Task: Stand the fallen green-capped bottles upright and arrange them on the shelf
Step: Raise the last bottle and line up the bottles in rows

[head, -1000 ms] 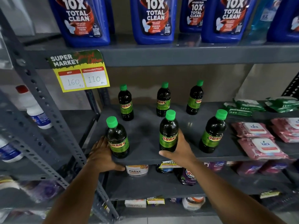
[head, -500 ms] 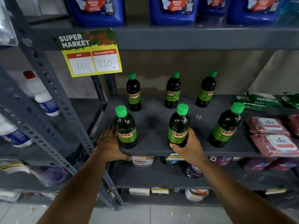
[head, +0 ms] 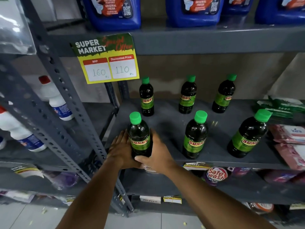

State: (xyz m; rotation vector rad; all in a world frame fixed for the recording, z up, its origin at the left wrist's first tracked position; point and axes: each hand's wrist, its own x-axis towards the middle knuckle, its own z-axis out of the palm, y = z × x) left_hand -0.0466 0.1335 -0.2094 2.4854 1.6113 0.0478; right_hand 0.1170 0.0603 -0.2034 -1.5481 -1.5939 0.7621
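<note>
Several dark green-capped bottles labelled SUNNY stand upright in two rows on the grey shelf. Both hands cup the front-left bottle near the shelf's front edge: my left hand on its left side, my right hand on its right side and base. The front-middle bottle and the front-right bottle stand free. Three more bottles stand in the back row: back-left bottle, back-middle bottle, back-right bottle.
A yellow price tag hangs from the shelf above, which carries blue jugs. Pink and green wipe packs lie at the right of the shelf. White bottles stand on the left rack behind a slanted steel upright.
My right hand has let go of the front-middle bottle and moved left onto the front-left bottle, joining my left hand. The view has shifted left.
</note>
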